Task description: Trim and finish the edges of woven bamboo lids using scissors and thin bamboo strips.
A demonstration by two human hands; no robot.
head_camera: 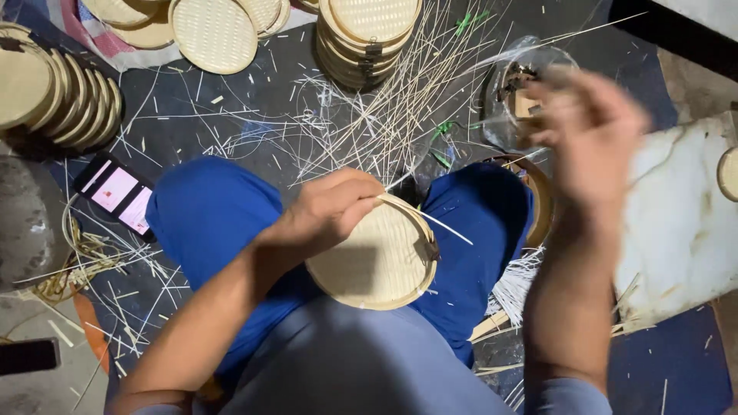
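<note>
Two hands are at work over a lap in blue trousers. The left hand [330, 209] is curled over the far rim of a round woven bamboo tray [377, 257] resting between the knees, fingers closed on its edge, with a thin bamboo strip [442, 225] sticking out to the right. The right hand [592, 134] is raised at the right and badly blurred; whether it grips anything cannot be told. Just beyond it, a clear plastic container [530, 84] holds small items too smeared to identify. Stacks of finished trays [369, 38] stand at the far side and lean in a row at far left [69, 96]. Loose bamboo slivers [369, 115] litter the dark floor mat [231, 123]. A lit phone [115, 192] lies at left; a pale slab [676, 223] sits at right.
</note>
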